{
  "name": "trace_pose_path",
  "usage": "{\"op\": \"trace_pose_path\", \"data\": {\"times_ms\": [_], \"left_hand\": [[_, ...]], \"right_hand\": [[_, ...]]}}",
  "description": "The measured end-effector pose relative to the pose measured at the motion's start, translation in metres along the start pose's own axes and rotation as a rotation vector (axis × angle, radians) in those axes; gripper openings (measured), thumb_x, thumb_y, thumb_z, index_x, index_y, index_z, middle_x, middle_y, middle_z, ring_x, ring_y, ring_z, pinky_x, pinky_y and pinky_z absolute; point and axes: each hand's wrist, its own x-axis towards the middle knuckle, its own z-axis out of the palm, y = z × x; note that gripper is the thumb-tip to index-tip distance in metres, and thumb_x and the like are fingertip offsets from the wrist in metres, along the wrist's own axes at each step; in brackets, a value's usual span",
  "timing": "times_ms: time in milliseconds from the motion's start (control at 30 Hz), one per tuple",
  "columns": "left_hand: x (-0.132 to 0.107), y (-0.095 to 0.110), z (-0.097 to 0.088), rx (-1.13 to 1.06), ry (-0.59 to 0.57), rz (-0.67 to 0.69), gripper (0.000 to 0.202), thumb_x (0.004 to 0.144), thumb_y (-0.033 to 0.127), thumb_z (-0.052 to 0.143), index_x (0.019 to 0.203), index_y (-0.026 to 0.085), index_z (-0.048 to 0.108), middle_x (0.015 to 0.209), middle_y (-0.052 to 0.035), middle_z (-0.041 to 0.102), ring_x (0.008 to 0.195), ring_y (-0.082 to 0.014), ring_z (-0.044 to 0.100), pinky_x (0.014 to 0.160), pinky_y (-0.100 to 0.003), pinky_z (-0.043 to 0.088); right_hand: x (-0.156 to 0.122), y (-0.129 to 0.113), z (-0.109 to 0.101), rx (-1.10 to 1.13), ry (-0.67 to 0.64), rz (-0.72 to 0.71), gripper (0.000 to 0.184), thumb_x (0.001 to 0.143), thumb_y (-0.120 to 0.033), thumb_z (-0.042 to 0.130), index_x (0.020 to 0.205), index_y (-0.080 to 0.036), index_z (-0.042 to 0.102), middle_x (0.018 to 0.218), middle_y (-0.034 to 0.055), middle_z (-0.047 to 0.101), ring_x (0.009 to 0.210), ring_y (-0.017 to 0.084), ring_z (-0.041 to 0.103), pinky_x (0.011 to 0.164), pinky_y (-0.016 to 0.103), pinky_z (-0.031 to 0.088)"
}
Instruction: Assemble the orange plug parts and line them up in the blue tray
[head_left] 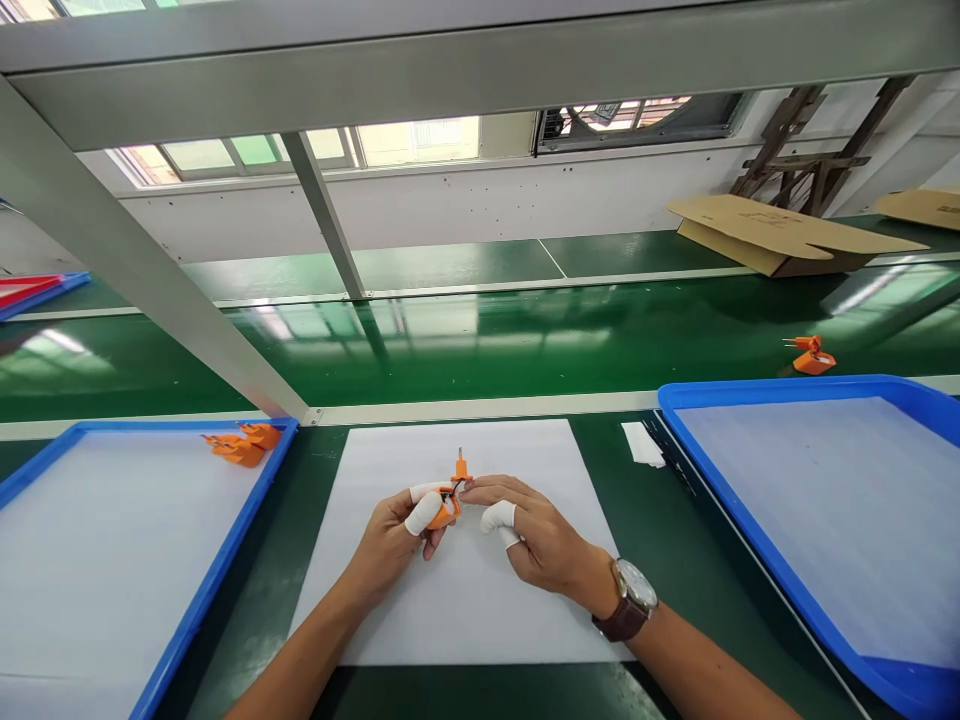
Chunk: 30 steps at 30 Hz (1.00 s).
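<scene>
Over the white sheet on the green bench, my left hand pinches a small orange plastic part between fingers wearing white finger cots. A thin orange stem sticks up from the part. My right hand, with white cots on two fingers and a watch on the wrist, touches the same part from the right with its fingertips closed on it.
A blue tray at the left holds two orange parts in its far corner. A second blue tray lies at the right. One orange part rests on the green conveyor belt. Cardboard lies beyond. A grey frame post slants overhead.
</scene>
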Motion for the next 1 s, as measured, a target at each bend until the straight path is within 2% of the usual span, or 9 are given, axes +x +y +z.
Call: {"op": "trace_pose_path", "data": {"times_ms": [133,300,433,567,733,1000], "left_hand": [[-0.0008,0.0012,0.0009,0.025,0.0,-0.013,0.041,0.094,0.045,0.057,0.118,0.015,0.069,0.07,-0.0014,0.053,0.06,-0.0106,0.04,0.057,-0.025,0.035],[0.0,-0.0008,-0.002,0.123,0.026,-0.001,0.041,0.093,0.045,0.059,0.12,0.016,0.07,0.066,0.0005,0.052,0.057,-0.0099,0.042,0.059,-0.026,0.037],[0.001,-0.0029,-0.0034,0.188,0.031,0.007,0.043,0.09,0.045,0.063,0.121,0.015,0.07,0.064,0.0014,0.053,0.056,-0.0095,0.043,0.059,-0.026,0.039],[0.0009,-0.0037,-0.003,0.217,0.031,0.007,0.045,0.087,0.043,0.066,0.122,0.015,0.07,0.067,0.0003,0.056,0.058,-0.0105,0.045,0.057,-0.026,0.04],[0.0016,-0.0071,-0.0031,0.231,0.025,0.013,0.044,0.087,0.041,0.067,0.123,0.016,0.069,0.069,0.0,0.059,0.059,-0.0105,0.046,0.057,-0.025,0.042],[0.0011,-0.0072,-0.0011,0.241,0.034,0.047,0.04,0.085,0.038,0.07,0.12,0.019,0.071,0.076,-0.0018,0.063,0.061,-0.0107,0.046,0.058,-0.025,0.042]], "right_hand": [[-0.0013,0.002,0.0019,-0.052,0.026,-0.055,0.053,0.073,0.006,0.039,0.118,-0.019,0.053,0.127,0.0139,0.067,0.125,0.028,0.058,0.096,0.053,0.055],[-0.004,0.0053,0.0042,-0.163,-0.003,-0.134,0.046,0.068,0.006,0.041,0.105,-0.016,0.056,0.125,0.0161,0.067,0.123,0.029,0.059,0.093,0.051,0.058],[-0.0053,0.0063,0.0063,-0.29,-0.036,-0.212,0.03,0.071,0.01,0.043,0.079,-0.016,0.056,0.121,0.0165,0.068,0.12,0.028,0.06,0.091,0.046,0.058],[-0.0049,0.0049,0.0061,-0.404,-0.106,-0.261,0.033,0.076,0.01,0.045,0.059,-0.018,0.047,0.116,0.0133,0.067,0.115,0.026,0.06,0.09,0.043,0.057],[-0.0031,0.0027,0.0039,-0.47,-0.194,-0.256,0.035,0.081,0.007,0.047,0.057,-0.018,0.047,0.105,0.0085,0.066,0.099,0.02,0.059,0.085,0.038,0.056],[-0.0031,0.0016,0.0054,-0.445,-0.199,-0.204,0.033,0.082,0.005,0.044,0.06,-0.019,0.047,0.096,0.0063,0.064,0.087,0.018,0.054,0.078,0.036,0.052]]}}
